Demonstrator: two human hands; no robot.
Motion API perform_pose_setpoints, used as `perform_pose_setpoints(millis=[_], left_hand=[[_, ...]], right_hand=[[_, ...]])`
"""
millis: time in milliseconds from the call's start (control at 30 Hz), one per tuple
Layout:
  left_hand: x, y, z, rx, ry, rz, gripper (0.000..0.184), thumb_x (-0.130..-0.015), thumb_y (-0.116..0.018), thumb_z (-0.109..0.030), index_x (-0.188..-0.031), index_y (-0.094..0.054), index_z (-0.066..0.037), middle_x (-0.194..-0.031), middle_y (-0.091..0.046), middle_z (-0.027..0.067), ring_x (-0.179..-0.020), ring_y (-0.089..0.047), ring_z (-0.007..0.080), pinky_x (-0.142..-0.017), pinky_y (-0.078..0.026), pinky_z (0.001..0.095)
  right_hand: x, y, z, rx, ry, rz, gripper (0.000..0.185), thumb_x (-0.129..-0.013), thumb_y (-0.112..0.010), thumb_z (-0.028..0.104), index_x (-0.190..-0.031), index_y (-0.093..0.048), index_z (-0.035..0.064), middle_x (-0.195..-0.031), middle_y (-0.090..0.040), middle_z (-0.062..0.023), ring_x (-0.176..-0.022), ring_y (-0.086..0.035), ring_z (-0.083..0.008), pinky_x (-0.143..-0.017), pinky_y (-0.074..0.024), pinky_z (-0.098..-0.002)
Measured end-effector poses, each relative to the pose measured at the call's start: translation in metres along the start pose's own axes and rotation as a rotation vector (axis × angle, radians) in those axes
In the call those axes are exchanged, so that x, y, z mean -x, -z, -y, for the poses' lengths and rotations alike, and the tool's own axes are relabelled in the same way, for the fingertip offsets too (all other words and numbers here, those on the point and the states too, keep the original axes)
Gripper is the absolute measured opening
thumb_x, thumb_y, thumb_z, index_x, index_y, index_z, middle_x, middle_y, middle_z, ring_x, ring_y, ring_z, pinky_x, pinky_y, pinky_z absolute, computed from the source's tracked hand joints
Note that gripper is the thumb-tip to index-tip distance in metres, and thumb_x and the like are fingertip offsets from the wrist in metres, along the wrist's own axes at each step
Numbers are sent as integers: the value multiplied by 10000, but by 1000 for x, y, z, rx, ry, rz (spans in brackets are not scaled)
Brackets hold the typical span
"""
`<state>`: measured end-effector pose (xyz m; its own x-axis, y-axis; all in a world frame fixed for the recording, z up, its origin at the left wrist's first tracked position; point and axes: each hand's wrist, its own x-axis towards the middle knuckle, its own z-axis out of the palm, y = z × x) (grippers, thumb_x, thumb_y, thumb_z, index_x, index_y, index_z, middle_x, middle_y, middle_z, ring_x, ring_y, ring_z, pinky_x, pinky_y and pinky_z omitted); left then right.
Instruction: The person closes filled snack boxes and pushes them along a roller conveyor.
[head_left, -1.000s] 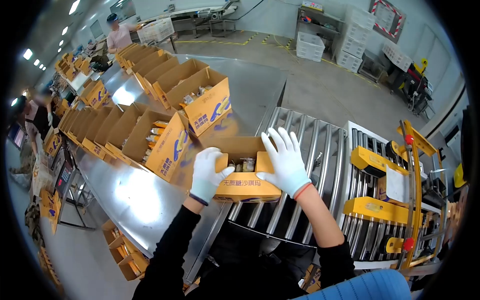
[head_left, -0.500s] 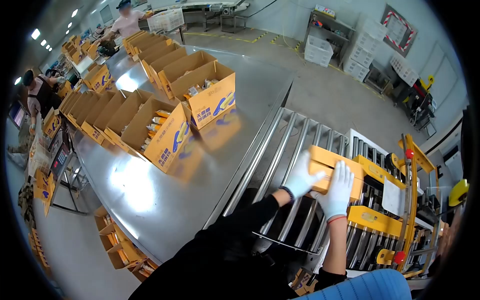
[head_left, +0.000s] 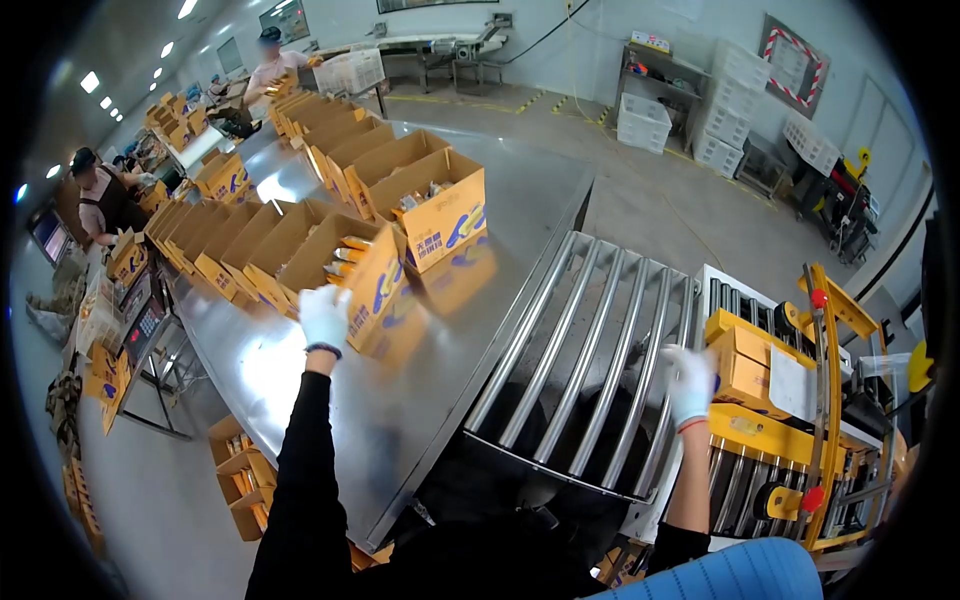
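My left hand (head_left: 325, 316), in a white glove, is at the near corner of an open yellow carton (head_left: 376, 296) on the metal table, its fingers closed over the edge. Orange-wrapped packets (head_left: 346, 258) show inside this carton. Over the rollers, my right hand (head_left: 688, 383) is gloved too, blurred, with its fingers loosely apart and nothing in them. Just right of it, a carton with its flaps folded down (head_left: 745, 368) sits between the yellow side guides of the machine (head_left: 750, 428).
Two rows of open cartons (head_left: 255, 245) stand on the metal table (head_left: 480, 330). A roller conveyor (head_left: 585, 350) adjoins it. Filled cartons (head_left: 240, 475) are low at the left. Co-workers (head_left: 110, 200) stand beyond the table. White crates (head_left: 643, 122) are by the wall.
The folded carton has moved right off the open rollers, in between the yellow guides. My left hand has left it and swung left to the open carton. My right hand has come off it.
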<state>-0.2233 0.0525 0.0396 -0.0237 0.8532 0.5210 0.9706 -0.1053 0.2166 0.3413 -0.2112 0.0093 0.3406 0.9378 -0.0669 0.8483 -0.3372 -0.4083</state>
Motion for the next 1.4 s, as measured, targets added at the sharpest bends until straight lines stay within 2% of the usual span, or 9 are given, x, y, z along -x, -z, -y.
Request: perform_pose_setpoints(millis=[67, 400, 533, 733, 867, 933, 1200, 1333, 1400], left_hand=[[21, 14, -25, 144, -272, 126, 199, -883, -670, -247, -793, -726, -79, -844, -682, 143, -912, -572, 377, -830, -451, 501], [59, 73, -96, 987, -489, 638, 179, -809, -823, -135, -800, -691, -14, -1485, -578, 150, -1485, -410, 335, -1182, -367, 386], [36, 27, -136, 854, -252, 952, 263, -945, -689, -246, -896, -714, 12, -1191, -736, 145, -1140, -675, 311, -963, -529, 376], [62, -9, -130, 611, -557, 104, 213, -941, -718, -211, -1066, -708, -39, -1168, -690, 136, -1112, -636, 328, -994, -502, 402], [78, -52, -108, 1050, 368, 258, 480, -925, -777, -272, -1254, -609, 35, -1151, -691, 104, -1104, -640, 220, -994, -501, 350], [58, -46, -122, 1355, 345, 725, 515, -948, -751, -302, -1306, -604, 39, -1194, -695, 112, -1108, -642, 193, -982, -510, 326], [124, -81, -390, 1347, -184, 607, 585, -971, -680, -366, -1372, -547, 37, -1372, -559, 234, -1231, -588, 365, -1083, -455, 408], [118, -66, -405, 1184, -632, 1406, 603, -961, -657, -447, -1322, -573, 28, -1330, -577, 257, -1262, -571, 371, -1077, -463, 427], [76, -65, -370, 973, -613, 796, 499, -910, -710, -353, -1245, -607, 2, -1199, -618, 232, -1183, -607, 370, -1033, -488, 418]], right_hand=[[3, -47, 61, -615, 140, -84, 796, -794, -795, 264, -1459, -462, -21, -1439, -554, -214, -1356, -506, -392, -1160, -386, -456], [9, -55, 185, -232, 845, 44, 657, -838, -809, 316, -1428, -589, 126, -1494, -545, -119, -1466, -409, -331, -1252, -207, -564], [-4, -30, 175, -833, 304, 359, 595, -882, -765, 371, -1382, -640, 74, -1346, -658, -179, -1418, -459, -371, -1251, -245, -505], [-33, -12, 242, 168, 752, -380, 838, -807, -785, 410, -1485, -461, 38, -1409, -529, -193, -1335, -472, -394, -1214, -296, -527], [17, -40, 231, 6, 706, -178, 916, -735, -839, 452, -1428, -482, -28, -1334, -550, -173, -1287, -496, -356, -1218, -271, -524], [31, -49, 202, 118, 663, -111, 943, -703, -863, 457, -1431, -481, -6, -1323, -563, -153, -1271, -512, -320, -1205, -291, -521], [12, 11, 67, 351, -9, -424, 998, -700, -876, 294, -1522, -391, 2, -1547, -437, -199, -1470, -375, -365, -1267, -189, -537], [-14, 13, 32, 426, 48, -494, 888, -803, -788, 257, -1540, -366, -2, -1558, -429, -200, -1472, -370, -366, -1271, -200, -504], [-7, 12, 17, 407, 19, -539, 762, -868, -696, 209, -1530, -382, 1, -1555, -434, -196, -1476, -362, -366, -1262, -223, -486]])
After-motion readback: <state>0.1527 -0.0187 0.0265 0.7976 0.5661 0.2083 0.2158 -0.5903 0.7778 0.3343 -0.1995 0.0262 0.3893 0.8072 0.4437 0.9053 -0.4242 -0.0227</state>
